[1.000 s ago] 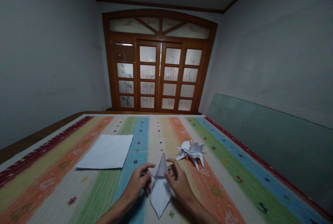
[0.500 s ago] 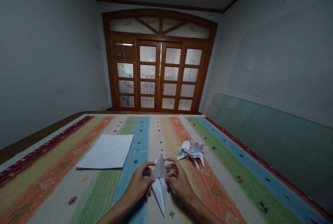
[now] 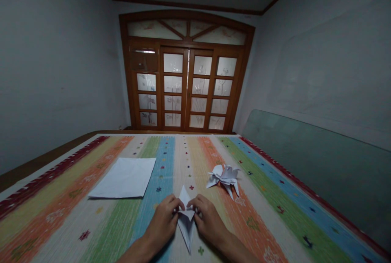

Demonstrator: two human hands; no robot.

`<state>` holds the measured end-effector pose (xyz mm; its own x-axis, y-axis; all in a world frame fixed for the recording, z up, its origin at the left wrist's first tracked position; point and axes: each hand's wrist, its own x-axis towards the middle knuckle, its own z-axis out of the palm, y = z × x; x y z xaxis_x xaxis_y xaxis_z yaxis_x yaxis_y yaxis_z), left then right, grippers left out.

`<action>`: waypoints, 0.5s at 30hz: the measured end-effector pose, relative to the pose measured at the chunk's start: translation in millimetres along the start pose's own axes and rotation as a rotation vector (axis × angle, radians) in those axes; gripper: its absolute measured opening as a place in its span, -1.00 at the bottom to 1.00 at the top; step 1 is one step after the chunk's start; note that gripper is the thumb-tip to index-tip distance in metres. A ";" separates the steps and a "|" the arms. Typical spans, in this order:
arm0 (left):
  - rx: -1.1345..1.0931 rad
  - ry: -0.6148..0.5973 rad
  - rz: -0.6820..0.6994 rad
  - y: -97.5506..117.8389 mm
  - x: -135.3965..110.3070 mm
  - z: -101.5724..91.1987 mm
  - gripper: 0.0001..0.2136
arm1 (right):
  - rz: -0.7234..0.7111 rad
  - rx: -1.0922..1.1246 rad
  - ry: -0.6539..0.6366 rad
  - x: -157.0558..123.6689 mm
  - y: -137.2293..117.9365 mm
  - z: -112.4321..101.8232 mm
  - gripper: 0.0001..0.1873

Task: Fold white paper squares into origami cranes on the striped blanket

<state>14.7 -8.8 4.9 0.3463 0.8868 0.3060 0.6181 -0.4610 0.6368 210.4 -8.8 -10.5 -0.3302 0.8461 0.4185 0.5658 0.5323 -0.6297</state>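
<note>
A narrow, pointed piece of folded white paper (image 3: pixel 185 230) lies upright along the view near the table's front, one tip pointing away and one toward me. My left hand (image 3: pixel 166 217) grips its left edge at the middle, fingers curled. On the opposite edge, my right hand (image 3: pixel 209 216) pinches the paper in the same way. Between the two hands a small flap stands folded down across the middle. Beyond my right hand sit white folded paper flowers (image 3: pixel 224 179) with pointed, curled petals; I cannot tell how many.
A stack of square white paper (image 3: pixel 125 178) lies to the left. The table bears a striped, colourful tablecloth (image 3: pixel 122 230). A pale green panel or bench back (image 3: pixel 305 153) runs along the right side. Wooden doors with glass panes (image 3: pixel 186 87) stand behind the table.
Both hands have turned inward and closed over the paper's middle. The upper flap, raised to a point before, is now folded down toward me. The flowers and the paper stack have stayed put.
</note>
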 end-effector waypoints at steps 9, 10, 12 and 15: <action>-0.001 -0.053 0.104 2.6 -6.4 -10.3 -0.65 | -0.086 0.016 -0.080 -1.8 3.7 -10.1 -0.53; 0.005 -0.060 0.109 2.7 -6.6 -10.9 -0.64 | -0.088 0.019 -0.085 -2.4 3.6 -11.1 -0.50; 0.025 -0.069 0.117 3.2 -7.0 -12.1 -0.63 | -0.087 0.022 -0.096 -3.2 3.0 -12.5 -0.49; 0.060 -0.066 0.138 5.4 -7.7 -13.6 -0.67 | -0.077 0.010 -0.106 -3.3 0.7 -13.2 -0.55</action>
<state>5.7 -17.7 15.6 0.4750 0.8119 0.3395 0.6021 -0.5812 0.5475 221.8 -11.6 -3.7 -0.4508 0.8009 0.3942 0.5281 0.5953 -0.6056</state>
